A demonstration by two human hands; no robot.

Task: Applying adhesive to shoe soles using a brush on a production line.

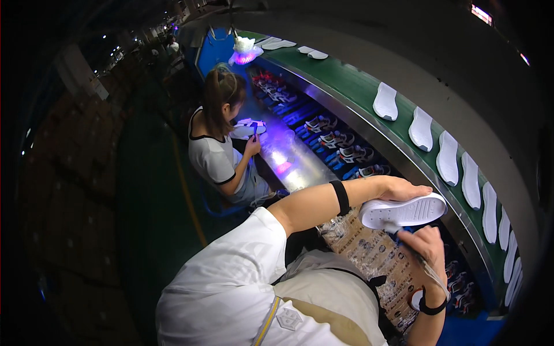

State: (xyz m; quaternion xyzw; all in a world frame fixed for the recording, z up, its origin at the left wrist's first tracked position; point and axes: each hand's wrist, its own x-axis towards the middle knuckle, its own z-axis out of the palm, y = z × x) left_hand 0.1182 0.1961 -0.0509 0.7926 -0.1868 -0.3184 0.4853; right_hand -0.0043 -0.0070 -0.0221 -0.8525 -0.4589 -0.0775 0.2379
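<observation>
My left hand [405, 189] grips a white shoe sole [420, 210] along its far edge. The sole is tilted so that a face with ridges and small dots shows, inside a raised rim. In my right hand [426, 245] is a small brush [391, 226], its pale, blurred head at the sole's near edge. Whether the bristles touch the sole I cannot tell. The fingers of my right hand are curled round the handle, which is partly hidden. Under both hands lies a work surface covered in brown printed sheeting [369, 245].
A green conveyor belt [398, 124] carries several white soles [448, 158] along the right. Below it a lower rack holds several shoe uppers [352, 153]. To the left, a seated co-worker [216, 138] handles a white shoe piece [248, 129] under a purple-lit lamp [245, 51].
</observation>
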